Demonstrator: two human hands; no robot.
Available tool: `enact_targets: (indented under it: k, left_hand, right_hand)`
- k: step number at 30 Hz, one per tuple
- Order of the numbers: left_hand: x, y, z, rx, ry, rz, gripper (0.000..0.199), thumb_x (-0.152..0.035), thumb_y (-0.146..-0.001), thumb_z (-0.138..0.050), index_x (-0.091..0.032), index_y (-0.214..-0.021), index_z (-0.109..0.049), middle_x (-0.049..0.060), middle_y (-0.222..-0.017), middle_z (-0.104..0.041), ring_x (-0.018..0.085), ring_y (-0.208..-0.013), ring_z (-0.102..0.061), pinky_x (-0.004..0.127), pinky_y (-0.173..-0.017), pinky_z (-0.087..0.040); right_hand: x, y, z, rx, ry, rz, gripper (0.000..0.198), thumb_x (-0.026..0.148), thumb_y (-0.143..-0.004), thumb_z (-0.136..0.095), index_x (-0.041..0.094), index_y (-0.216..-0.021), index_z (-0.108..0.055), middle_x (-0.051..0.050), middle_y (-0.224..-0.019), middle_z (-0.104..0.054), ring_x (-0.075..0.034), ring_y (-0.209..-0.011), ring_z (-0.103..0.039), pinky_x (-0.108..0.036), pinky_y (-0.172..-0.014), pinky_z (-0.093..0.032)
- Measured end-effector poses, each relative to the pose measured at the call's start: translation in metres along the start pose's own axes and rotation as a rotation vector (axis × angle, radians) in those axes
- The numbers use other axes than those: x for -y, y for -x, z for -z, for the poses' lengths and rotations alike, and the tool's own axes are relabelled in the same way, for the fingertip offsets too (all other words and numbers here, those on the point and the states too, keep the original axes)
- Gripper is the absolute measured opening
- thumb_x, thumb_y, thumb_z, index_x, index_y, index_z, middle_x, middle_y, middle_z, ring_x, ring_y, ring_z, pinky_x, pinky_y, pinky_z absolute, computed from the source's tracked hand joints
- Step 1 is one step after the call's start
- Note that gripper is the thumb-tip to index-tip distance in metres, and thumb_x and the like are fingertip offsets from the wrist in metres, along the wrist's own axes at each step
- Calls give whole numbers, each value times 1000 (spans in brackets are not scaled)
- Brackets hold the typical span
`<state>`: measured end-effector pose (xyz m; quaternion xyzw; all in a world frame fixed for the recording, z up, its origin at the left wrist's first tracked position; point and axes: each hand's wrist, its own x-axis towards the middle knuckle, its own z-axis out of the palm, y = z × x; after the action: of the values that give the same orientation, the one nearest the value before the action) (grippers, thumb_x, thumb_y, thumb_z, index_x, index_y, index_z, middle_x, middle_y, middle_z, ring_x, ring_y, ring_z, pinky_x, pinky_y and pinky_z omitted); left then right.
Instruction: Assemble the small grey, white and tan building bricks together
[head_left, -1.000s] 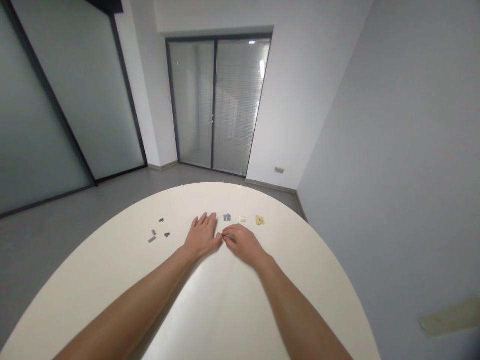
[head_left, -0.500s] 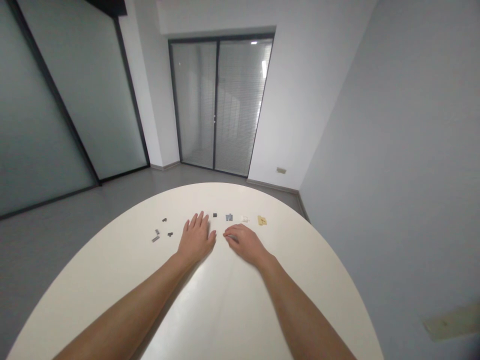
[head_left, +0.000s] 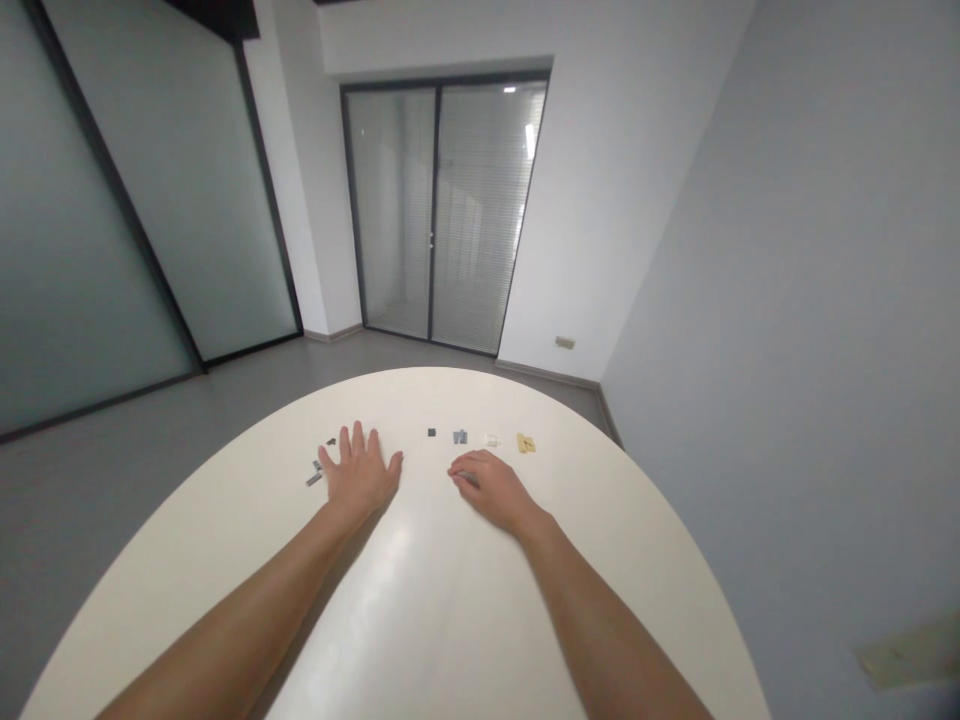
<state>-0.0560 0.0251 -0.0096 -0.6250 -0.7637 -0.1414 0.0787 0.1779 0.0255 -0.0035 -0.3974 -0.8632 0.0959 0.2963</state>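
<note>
My left hand (head_left: 360, 478) is spread palm down low over the left part of the round white table, with nothing visible in it. Beside its fingers are a small black piece (head_left: 331, 441) and two small grey pieces, one a short bar (head_left: 313, 480). My right hand (head_left: 491, 485) rests nearer the middle, fingers curled and thumb pressed to them. A sliver of grey shows at its fingertips, too small to name. Just beyond it sit a small black square piece (head_left: 431, 432), blue-grey pieces (head_left: 460, 437), white pieces (head_left: 492, 440) and tan-yellow pieces (head_left: 526, 443).
The white table (head_left: 442, 620) has a curved far edge. Behind it are glass doors with blinds (head_left: 480, 210), and frosted panels (head_left: 180, 190) stand at the left. A grey-white wall (head_left: 795, 330) runs along the right side.
My left hand has moved left, away from my right hand, with its fingers spreading wider. A small black piece there is now hidden by it. My right hand has stayed in place.
</note>
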Motion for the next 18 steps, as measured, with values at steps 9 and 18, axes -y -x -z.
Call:
enact_targets:
  k: [9, 18]
  left_hand:
    - [-10, 6, -7, 146, 77, -17, 76, -59, -95, -30, -7, -149, -37, 26, -159, -24, 45, -147, -15, 59, -116, -18]
    - [-33, 25, -7, 231, 306, -479, 63, -42, -98, -33, -9, -152, -29, 20, -159, -27, 32, -150, -18, 50, -119, -22]
  right_hand:
    - [-1, -2, -2, -2, 3, 5, 18, 17, -91, -60, 21, -102, -73, -4, -107, -73, -18, -106, -62, -32, -97, -47]
    - [1, -2, 0, -5, 14, 24, 16, 18, -92, -59, 21, -102, -72, -4, -105, -73, -19, -105, -62, -32, -96, -46]
